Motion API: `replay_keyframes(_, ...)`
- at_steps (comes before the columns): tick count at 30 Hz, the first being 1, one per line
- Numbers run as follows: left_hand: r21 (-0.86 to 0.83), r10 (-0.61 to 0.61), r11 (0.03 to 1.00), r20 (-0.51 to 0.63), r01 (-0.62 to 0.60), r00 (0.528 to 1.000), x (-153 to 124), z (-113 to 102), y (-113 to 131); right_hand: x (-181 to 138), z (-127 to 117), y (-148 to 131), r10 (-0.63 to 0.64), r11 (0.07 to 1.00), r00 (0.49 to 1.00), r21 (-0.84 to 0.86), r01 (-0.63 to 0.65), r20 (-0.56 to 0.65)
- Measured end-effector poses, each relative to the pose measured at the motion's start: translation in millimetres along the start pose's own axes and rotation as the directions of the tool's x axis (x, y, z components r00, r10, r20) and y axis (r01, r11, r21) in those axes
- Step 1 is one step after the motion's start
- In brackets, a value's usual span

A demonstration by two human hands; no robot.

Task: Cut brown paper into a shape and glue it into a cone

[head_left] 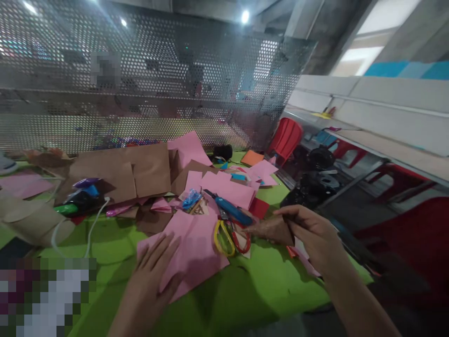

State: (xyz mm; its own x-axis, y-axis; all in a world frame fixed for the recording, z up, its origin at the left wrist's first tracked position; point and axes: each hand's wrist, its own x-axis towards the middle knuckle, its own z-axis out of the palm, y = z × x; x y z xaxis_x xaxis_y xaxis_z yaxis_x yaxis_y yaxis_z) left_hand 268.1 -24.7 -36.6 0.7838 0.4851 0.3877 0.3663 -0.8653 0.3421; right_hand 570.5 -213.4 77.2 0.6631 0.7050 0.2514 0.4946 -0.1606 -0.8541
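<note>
My left hand [154, 269] lies flat with fingers stretched out on a sheet of pink paper [196, 252] at the front of the table. Between thumb and fingers, my right hand [312, 234] grips a brown paper cone [273, 230], its narrow tip pointing left. Just left of the cone's tip lie scissors with one yellow handle [223, 238] and one red handle [242, 238]; their blades are partly hidden. Behind the scissors rests a blue utility knife [233, 210]. A crumpled blue wrapper [191, 199] sits beside small light-brown sticks.
Folded brown paper [150, 171] and pink scraps [228, 189] cover the back of the green table [115, 281]. A black bag [89, 199] and a white cable lie left. A perforated metal screen [140, 93] stands behind; red chairs [286, 138] are at right.
</note>
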Motion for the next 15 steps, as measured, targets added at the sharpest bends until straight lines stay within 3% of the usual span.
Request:
replay_keyframes(5,-0.302,0.057,0.953,0.118,-0.019,0.991,26,-10,71,-28,24,-14,0.025,0.998,0.99,0.059,-0.033,0.137)
replay_keyframes(8,-0.476,0.051,0.879,0.092,-0.001,0.994,35,-8,101,-45,37,-13,-0.05,0.999,0.984,0.027,0.046,0.171)
replay_keyframes(12,-0.544,0.004,0.839,-0.039,-0.025,0.999,30,-1,107,-64,44,-6,-0.146,0.988,0.973,-0.027,0.154,0.176)
replay_keyframes(15,-0.513,0.025,0.857,-0.036,-0.04,0.999,20,3,97,-80,50,-8,-0.184,0.977,0.974,-0.082,0.196,0.132)
